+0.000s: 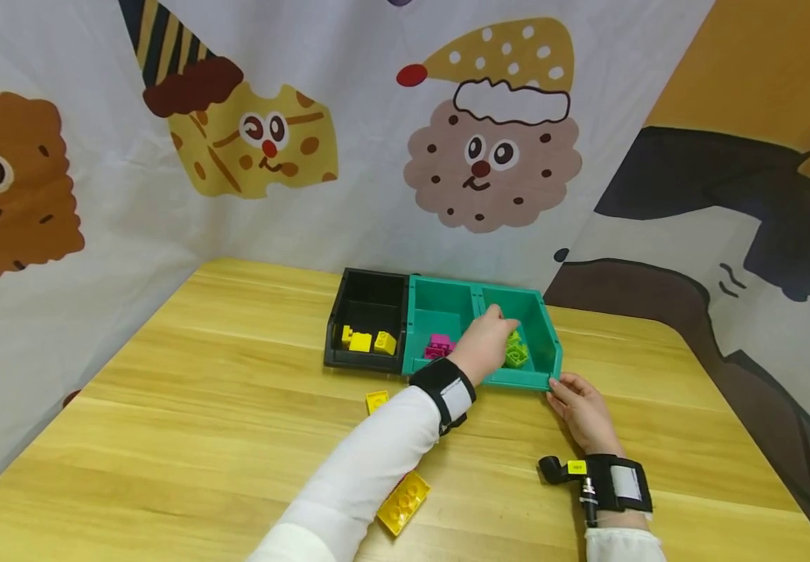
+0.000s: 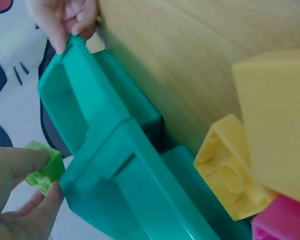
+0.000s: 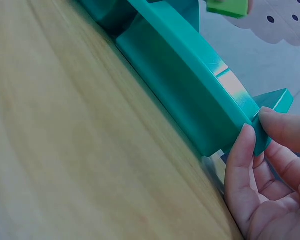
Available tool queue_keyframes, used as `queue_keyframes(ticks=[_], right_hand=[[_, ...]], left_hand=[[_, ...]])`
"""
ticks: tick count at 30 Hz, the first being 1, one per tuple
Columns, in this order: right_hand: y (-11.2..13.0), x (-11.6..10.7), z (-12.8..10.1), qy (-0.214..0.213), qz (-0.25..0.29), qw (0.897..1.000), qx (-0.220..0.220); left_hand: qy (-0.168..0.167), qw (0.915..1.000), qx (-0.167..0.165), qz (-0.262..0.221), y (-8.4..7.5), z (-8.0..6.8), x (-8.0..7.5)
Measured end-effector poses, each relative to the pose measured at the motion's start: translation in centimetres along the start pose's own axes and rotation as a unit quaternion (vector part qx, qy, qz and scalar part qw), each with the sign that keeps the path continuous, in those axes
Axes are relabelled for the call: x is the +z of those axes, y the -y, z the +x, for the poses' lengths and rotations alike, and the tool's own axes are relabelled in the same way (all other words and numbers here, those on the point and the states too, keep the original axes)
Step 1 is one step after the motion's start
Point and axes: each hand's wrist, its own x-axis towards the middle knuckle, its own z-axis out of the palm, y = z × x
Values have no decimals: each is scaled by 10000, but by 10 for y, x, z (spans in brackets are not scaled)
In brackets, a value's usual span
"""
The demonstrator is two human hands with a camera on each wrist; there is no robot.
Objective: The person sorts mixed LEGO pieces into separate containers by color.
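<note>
A wooden table is enclosed by cartoon-printed cloth backdrops, and at its far middle a black bin is set flush against a teal bin of two compartments. The left hand is held over the right compartment, directly above the green bricks lying there; in the left wrist view a green brick is seen pinched between thumb and fingertips, just outside and level with the teal wall, so the brick lies straight above its compartment and only a short way from the pile. The right hand is laid at the bin's near right corner; in the right wrist view its fingers are pressed against that corner with the thumb on the rim, steadying it rather than wrapped round it. The left hand is the nearer to the bricks. Pink bricks are held in the left compartment, yellow bricks in the black bin. A small yellow brick and a larger yellow brick are left on the table, the larger partly hidden by the sleeve. The number of green bricks cannot be counted, the hand covering part of them
</note>
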Motion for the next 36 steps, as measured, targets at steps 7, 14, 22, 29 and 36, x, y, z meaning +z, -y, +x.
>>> queue_keyframes(ticks=[7,14,22,29,36], right_hand=[[0,1,0,-29,-38,10000,18],[3,3,-2,-49,-44,10000,36],[5,3,-4,-25,-48,9999,93],[3,3,-4,26,18,10000,35],[4,2,-4,32,5,10000,48]], left_hand=[[243,9937,337,1037,-9,5,14],[351,9812,455,1843,-16,4,21],[263,9661,616,2493,-18,0,29],[603,9553,519,2846,-23,-4,30],[1207,9313,421,3410,-24,-5,36]])
